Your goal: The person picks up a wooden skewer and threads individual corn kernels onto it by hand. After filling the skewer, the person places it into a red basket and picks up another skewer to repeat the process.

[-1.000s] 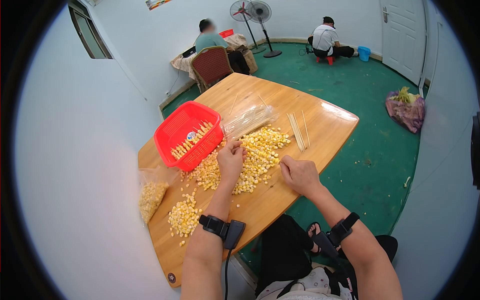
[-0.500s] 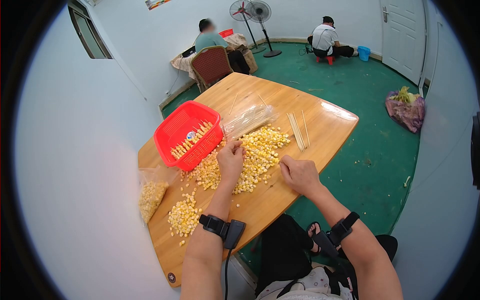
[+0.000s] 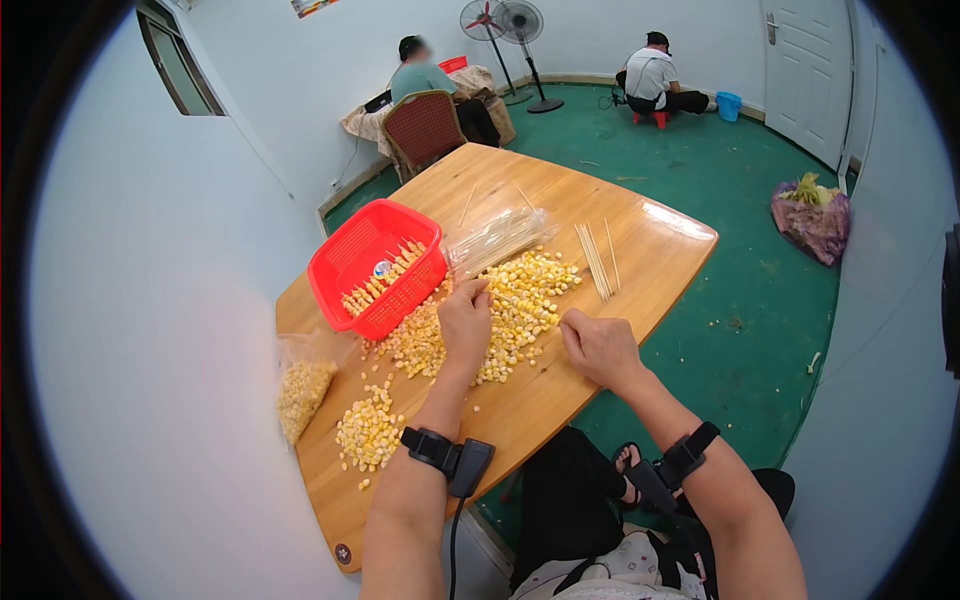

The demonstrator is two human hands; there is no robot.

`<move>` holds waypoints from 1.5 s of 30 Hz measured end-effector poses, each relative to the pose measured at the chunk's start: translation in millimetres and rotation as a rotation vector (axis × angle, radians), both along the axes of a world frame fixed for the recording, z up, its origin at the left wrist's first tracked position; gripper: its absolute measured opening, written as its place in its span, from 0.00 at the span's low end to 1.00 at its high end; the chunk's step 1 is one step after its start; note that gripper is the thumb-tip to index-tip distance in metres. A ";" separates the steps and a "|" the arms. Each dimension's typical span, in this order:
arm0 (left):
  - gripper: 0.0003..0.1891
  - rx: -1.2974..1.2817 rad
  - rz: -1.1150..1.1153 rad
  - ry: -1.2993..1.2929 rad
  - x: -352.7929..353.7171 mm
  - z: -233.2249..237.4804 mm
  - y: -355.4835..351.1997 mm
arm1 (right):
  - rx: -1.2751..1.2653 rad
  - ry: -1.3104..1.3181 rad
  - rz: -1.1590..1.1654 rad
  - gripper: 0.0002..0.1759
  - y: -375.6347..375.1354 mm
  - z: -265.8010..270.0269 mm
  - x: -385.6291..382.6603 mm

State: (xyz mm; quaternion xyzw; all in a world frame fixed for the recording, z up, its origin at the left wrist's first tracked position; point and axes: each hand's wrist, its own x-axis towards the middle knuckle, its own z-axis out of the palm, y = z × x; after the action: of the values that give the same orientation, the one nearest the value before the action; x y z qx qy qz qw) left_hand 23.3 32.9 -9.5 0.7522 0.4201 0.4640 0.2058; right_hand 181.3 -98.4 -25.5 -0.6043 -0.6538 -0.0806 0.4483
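Loose yellow corn kernels [image 3: 520, 300] lie in a wide heap on the wooden table. Over the heap's near side is my left hand [image 3: 465, 325], its fingers drawn together at the tips; whatever they pinch is too small to make out. My right hand [image 3: 602, 350] is closed in a fist just right of the heap, thumb and forefinger pressed together toward the kernels. Anything inside that fist is hidden. Beyond the hands, a clear bag of wooden skewers [image 3: 500, 240] lies against the heap, and several loose skewers [image 3: 594, 262] rest to its right.
A red plastic basket [image 3: 345, 265] holds several skewers threaded with corn [image 3: 385, 280]. A smaller kernel pile [image 3: 370, 435] and a bag of kernels [image 3: 303, 395] are at the left of the table [image 3: 640, 250]. Two other people sit farther back, near standing fans [image 3: 520, 25].
My left hand has turned and shifted very slightly, its fingertips staying over the kernels. The right hand stays nearly in place.
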 end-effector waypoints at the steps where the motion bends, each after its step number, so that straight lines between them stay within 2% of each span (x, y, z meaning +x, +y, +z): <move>1: 0.10 0.008 0.001 0.004 0.4 0.3 -0.8 | 0.002 0.001 0.000 0.06 -0.2 0.2 0.0; 10: 0.10 -0.134 -0.021 -0.041 3.5 4.2 -5.8 | 0.021 0.009 0.011 0.06 0.6 -0.4 1.3; 20: 0.11 -0.215 -0.166 -0.058 17.3 5.6 -23.8 | 0.000 0.005 -0.029 0.07 0.9 -1.6 0.6; 23: 0.12 -0.167 -0.189 -0.034 14.6 4.7 -17.8 | -0.014 0.014 -0.037 0.07 1.7 -0.5 0.0; 26: 0.14 0.051 -0.060 0.056 11.7 17.4 -19.9 | -0.024 0.029 -0.045 0.07 2.1 -1.6 0.1; 29: 0.12 0.146 0.081 0.105 -1.3 21.8 -9.0 | -0.028 0.051 -0.073 0.08 2.4 -2.0 -0.1; 32: 0.10 0.173 0.127 0.291 -14.1 16.1 2.2 | -0.008 0.072 -0.089 0.08 2.5 -2.3 0.1; 38: 0.09 0.110 0.016 0.346 -14.4 7.3 3.7 | 0.013 0.069 -0.104 0.08 3.1 -4.3 -0.1; 41: 0.10 0.257 -0.034 0.356 -15.0 0.1 10.0 | 0.012 0.061 -0.114 0.08 3.6 -4.2 -0.8; 45: 0.11 0.220 -0.092 0.400 -14.4 1.8 7.8 | 0.014 0.068 -0.117 0.08 4.2 -3.6 -0.5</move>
State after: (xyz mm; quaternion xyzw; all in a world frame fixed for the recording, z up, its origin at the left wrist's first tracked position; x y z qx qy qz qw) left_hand 8.9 40.7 -7.7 0.8656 0.3645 0.3388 0.0559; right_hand 180.8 -94.3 -29.2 -0.6408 -0.6011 -0.0904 0.4689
